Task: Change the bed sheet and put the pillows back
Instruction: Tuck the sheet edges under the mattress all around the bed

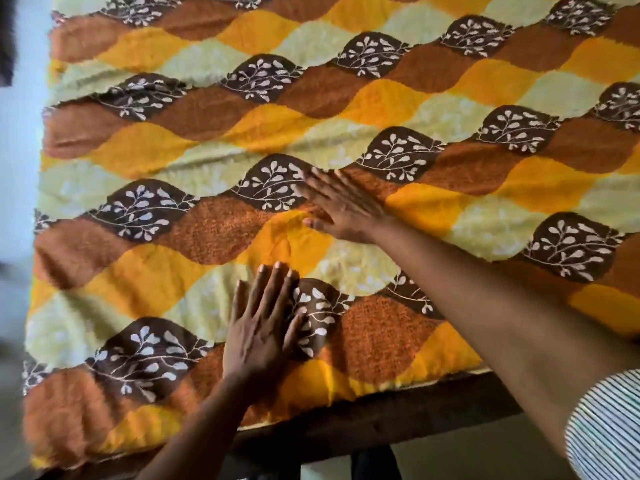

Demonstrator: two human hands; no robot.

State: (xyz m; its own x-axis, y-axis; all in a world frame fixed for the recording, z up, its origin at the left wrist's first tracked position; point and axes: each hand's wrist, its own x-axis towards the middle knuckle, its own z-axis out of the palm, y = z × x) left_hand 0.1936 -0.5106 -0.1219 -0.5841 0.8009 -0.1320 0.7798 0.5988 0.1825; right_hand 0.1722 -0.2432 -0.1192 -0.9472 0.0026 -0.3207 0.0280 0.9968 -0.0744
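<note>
A bed sheet [450, 109] patterned in orange, yellow, pale green and brown leaf shapes covers the whole mattress and fills most of the view. My left hand [263, 327] lies flat on it near the front edge, fingers spread and pointing away from me. My right hand [341, 206] rests flat further in, near the middle of the sheet, fingers together and blurred. Small wrinkles run through the fabric between and to the left of my hands. Neither hand holds anything. No pillows are in view.
The dark wooden bed frame [398, 417] runs along the front edge under the sheet. Pale floor [20, 168] shows to the left of the bed. My striped sleeve [606, 427] is at the bottom right.
</note>
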